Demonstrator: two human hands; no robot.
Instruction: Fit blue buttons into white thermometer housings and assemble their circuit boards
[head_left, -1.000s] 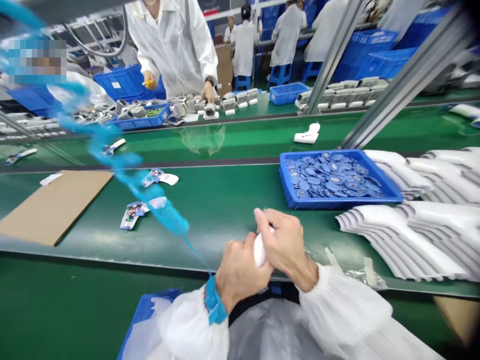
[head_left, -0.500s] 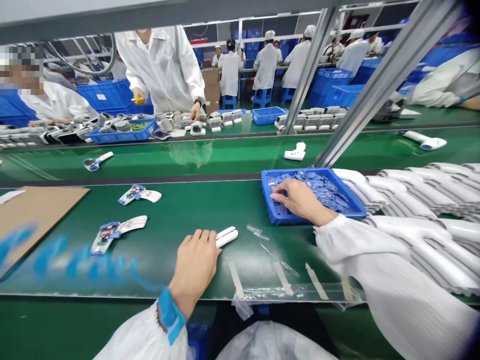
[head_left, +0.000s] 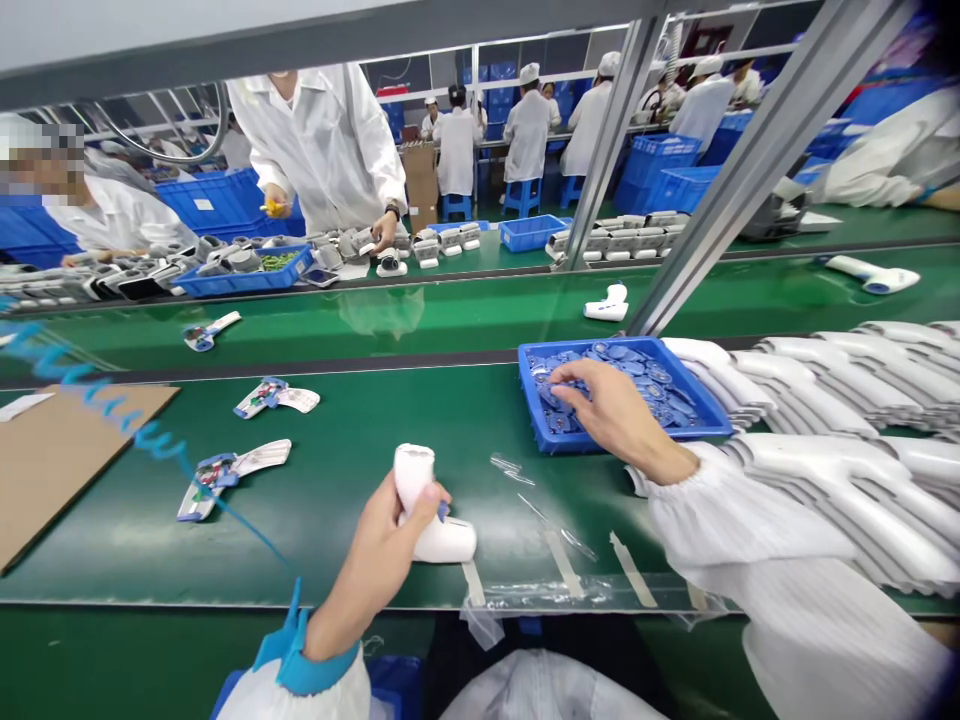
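My left hand (head_left: 394, 530) is closed round a white gun-shaped housing (head_left: 442, 540) with a small blue trigger. One end of the housing points up, and the other lies to the right, low over the table's front part. At the blue tray (head_left: 551, 440), my right hand (head_left: 611, 405) is bent over many small blue plastic parts (head_left: 660, 385). Thumb and forefinger come close together in a pinch; whether a part is between them is hidden. A blue wristband (head_left: 322, 665) with a coiled cord circles my left wrist.
Two opened housings with circuit boards (head_left: 217, 475) lie on the left of the green table, near a cardboard sheet (head_left: 82, 450). Rows of white shells (head_left: 840, 470) are stacked at right. A metal post (head_left: 720, 190) rises behind the tray. Across the belt stands a person in white (head_left: 322, 150).
My left hand has turned and lifted the white housing, drawing it nearer to me. My right hand has shifted slightly right over the tray. Items on the far belt have moved right.
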